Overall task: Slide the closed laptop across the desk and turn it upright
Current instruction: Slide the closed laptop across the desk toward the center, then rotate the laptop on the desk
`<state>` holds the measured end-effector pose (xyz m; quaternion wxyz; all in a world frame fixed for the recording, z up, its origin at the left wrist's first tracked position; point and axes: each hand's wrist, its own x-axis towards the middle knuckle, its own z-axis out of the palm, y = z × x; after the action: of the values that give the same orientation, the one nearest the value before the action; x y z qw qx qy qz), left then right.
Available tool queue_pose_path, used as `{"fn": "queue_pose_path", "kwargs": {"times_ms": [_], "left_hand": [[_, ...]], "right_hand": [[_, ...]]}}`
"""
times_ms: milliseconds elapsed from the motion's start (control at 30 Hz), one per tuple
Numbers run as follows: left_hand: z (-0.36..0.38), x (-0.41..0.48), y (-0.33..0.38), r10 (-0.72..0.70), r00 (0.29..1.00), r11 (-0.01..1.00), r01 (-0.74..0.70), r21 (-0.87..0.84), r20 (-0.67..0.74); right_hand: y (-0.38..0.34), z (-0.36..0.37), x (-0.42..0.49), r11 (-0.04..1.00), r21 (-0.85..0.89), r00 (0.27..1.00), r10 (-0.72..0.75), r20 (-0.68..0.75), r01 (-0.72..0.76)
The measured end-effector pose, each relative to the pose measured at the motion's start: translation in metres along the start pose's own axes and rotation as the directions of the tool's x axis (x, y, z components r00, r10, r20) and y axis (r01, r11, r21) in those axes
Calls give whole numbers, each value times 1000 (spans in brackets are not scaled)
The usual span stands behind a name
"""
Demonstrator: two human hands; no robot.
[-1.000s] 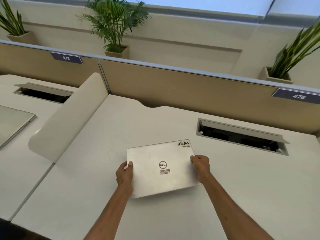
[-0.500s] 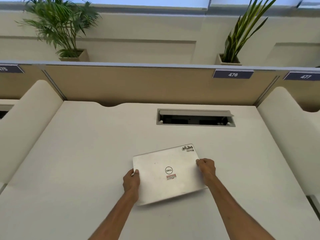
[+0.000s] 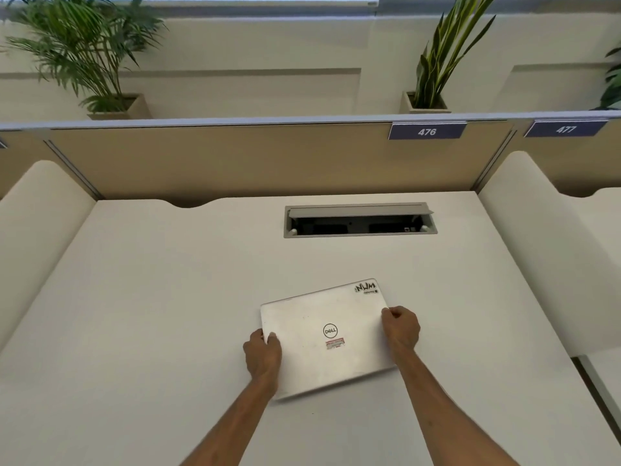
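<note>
On a plain off-white worktop (image 3: pixel 168 314), seen from above by a head-worn camera, lies a closed silver laptop with a round logo at the middle of its lid (image 3: pixel 322 334). It sits flat near the front middle of the worktop, turned a little so its far right corner points away and to the right. A small red and white sticker (image 3: pixel 335 344) sits just below the logo, and a black lettered sticker (image 3: pixel 365 287) marks the far right corner.

Two bare forearms reach in from the bottom edge. The left hand (image 3: pixel 262 356) is curled over the laptop's left edge, with its thumb resting on top of the lid near the far left corner. The right hand (image 3: pixel 401 327) is curled over the right edge, fingers folded down the side and thumb against the lid. Both hands clasp the laptop between them.

Farther back, well apart from the laptop, a rectangular grey cable hatch with its flap raised (image 3: pixel 359 220) is set into the worktop. Behind it stands a tan divider panel (image 3: pixel 235 163) carrying two dark blue number plates, one reading 476 (image 3: pixel 427 131) and one reading 477 (image 3: pixel 566 129). Curved cream side screens (image 3: pixel 40 230) rise at both sides. Green potted plants (image 3: pixel 84 52) stand on a ledge behind the divider.
</note>
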<state>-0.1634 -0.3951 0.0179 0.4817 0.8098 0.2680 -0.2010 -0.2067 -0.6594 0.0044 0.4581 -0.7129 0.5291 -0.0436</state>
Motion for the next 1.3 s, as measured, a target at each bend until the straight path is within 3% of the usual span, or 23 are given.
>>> {"fn": "queue_pose_path", "kwargs": {"times_ms": [200, 633, 767, 933, 1033, 1133, 1300], "left_hand": [[3, 2, 1, 25, 999, 997, -27, 71, 30], [0, 6, -7, 17, 997, 973, -33, 227, 71], [-5, 14, 0, 201, 973, 892, -230, 389, 114], [4, 27, 26, 427, 846, 675, -533, 510, 318], [19, 32, 51, 463, 745, 511, -667, 543, 479], [40, 34, 72, 442, 663, 392, -748, 535, 604], [64, 37, 86, 341, 636, 318, -771, 552, 692]], "right_hand": [[4, 5, -5, 1000, 13, 994, 18, -107, -16], [11, 15, -23, 993, -115, 994, -32, -107, 19], [14, 31, -52, 1000, 3, 977, -7, -211, 8], [25, 53, -107, 994, 91, 951, -35, -309, 67], [42, 65, -139, 933, 317, 949, 243, -201, -171], [38, 72, -152, 703, 530, 833, 554, 12, -475], [12, 71, -150, 518, 535, 696, 689, 201, -667]]}}
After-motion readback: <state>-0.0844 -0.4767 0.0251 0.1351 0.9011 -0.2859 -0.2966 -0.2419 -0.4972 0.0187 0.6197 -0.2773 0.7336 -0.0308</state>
